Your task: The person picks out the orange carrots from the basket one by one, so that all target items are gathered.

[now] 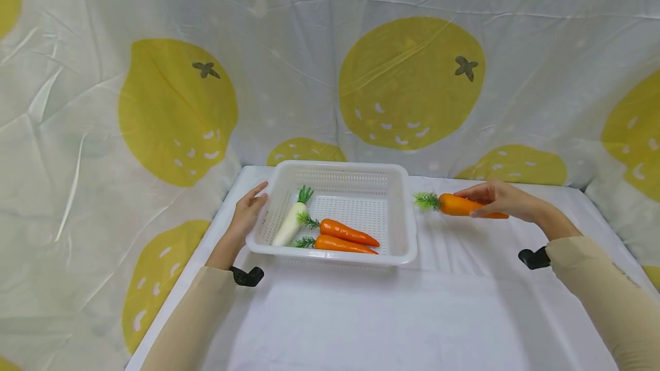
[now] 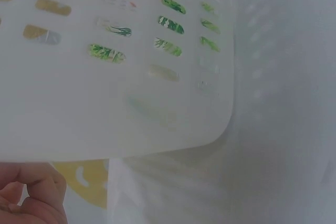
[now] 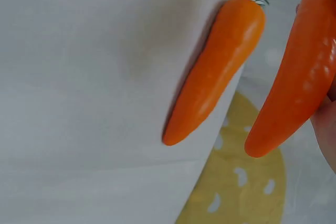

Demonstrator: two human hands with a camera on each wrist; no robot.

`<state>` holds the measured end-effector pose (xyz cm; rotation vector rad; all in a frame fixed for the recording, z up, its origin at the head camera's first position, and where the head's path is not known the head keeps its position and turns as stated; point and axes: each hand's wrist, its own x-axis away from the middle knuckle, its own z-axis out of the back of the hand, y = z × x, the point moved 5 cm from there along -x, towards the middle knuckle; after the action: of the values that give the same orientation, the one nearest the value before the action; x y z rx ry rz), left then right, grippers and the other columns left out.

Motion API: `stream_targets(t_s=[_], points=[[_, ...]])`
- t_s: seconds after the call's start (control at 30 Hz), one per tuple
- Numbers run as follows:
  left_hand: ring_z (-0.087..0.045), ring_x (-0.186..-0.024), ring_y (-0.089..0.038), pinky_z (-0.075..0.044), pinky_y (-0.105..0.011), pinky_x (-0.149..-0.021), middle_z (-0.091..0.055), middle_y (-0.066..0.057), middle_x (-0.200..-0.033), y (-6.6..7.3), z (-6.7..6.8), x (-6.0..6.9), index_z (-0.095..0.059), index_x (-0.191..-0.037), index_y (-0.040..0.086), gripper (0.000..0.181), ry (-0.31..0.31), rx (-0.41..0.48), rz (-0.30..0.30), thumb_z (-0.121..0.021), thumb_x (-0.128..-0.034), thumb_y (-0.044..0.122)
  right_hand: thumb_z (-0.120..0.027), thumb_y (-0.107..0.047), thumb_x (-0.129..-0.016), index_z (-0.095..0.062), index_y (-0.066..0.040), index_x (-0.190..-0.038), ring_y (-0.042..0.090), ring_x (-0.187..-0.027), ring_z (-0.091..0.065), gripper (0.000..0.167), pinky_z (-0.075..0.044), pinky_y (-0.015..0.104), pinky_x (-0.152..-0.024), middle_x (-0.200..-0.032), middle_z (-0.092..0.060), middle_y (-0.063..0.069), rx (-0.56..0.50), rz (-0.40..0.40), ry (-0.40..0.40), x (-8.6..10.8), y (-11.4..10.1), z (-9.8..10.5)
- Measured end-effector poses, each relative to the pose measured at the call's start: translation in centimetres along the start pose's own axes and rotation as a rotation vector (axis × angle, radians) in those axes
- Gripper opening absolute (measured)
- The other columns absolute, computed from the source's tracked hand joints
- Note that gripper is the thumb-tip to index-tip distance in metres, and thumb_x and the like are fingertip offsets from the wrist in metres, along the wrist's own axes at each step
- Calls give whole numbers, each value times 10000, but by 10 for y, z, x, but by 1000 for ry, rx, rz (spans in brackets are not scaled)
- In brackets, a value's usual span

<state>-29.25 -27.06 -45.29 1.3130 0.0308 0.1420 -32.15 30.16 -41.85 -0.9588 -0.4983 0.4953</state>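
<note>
My right hand [image 1: 497, 199] grips an orange carrot [image 1: 456, 205] with leafy green top to the right of a white plastic basket [image 1: 337, 260]. In the right wrist view the held carrot [image 3: 294, 87] hangs near a second carrot [image 3: 215, 72] lying on the cloth; in the head view I make out only one there. My left hand [image 1: 247, 210] is at the basket's left rim, fingers loosely bent; whether it touches the rim I cannot tell. Inside the basket lie a white radish [image 1: 290, 223] and two carrots, an upper one [image 1: 348, 232] and a lower one [image 1: 342, 244].
A white cloth [image 1: 361, 314] covers the table. Behind and to the left hangs a pale curtain [image 1: 289, 73] printed with yellow lemons. Black wrist mounts [image 1: 247, 276] sit at both cuffs.
</note>
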Motion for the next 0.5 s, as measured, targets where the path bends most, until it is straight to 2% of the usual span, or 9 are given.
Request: stream_targets(t_s=[0.2,0.33,0.5], points=[[-545,-911,-69,-446,-193,-780,-582,-143,-1145,2,0,2,-410,-1531,123,487,2,11,-36,-484,-1070,264,-777,-118,-873,-531,51,-1398,65,-1064,-616,604,-499,227,-888,-1383,-545,239,-27,-67,45,3,25,-3],[-527,-893,-59,-433,-187,-770,-583,-89,-1089,3,1,3,-401,-1536,124,500,-3,7,-34,-489,-1067,275,-769,-89,-874,-538,84,-1374,20,-1072,-605,577,-490,210,-898,-1378,-529,280,-47,-52,40,3,35,-8],[-531,-913,-112,-440,-199,-762,-574,-143,-1111,25,-2,16,-388,-1532,69,487,-22,14,-1,-476,-1072,204,-764,-70,-871,-543,89,-1366,-33,-1119,-556,565,-494,214,-894,-1409,-477,318,-37,-39,45,1,45,-14]])
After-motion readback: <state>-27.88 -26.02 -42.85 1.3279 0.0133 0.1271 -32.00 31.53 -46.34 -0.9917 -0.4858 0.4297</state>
